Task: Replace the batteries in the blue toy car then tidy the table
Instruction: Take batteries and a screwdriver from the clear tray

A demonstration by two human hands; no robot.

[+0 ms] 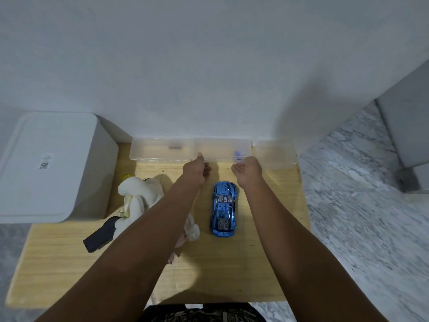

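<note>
The blue toy car [223, 209] stands on its wheels on the wooden table [267, 252], nose pointing away from me. Both my arms reach past it to the middle clear box [220, 146] at the back edge. My left hand [196, 169] has its thumb up on the box's front left corner and its fingers curled in front of the wall. At the front right corner, my right hand [248, 169] is cupped with the palm facing left; whether it grips the box is unclear. A small blue item [237, 154] lies inside this box.
Clear boxes stand to the left [160, 149] and right [276, 153] of the middle one; the left holds a dark item. A white plush toy [139, 194] and a black remote [102, 235] lie at the left. A white appliance [51, 166] fills the far left.
</note>
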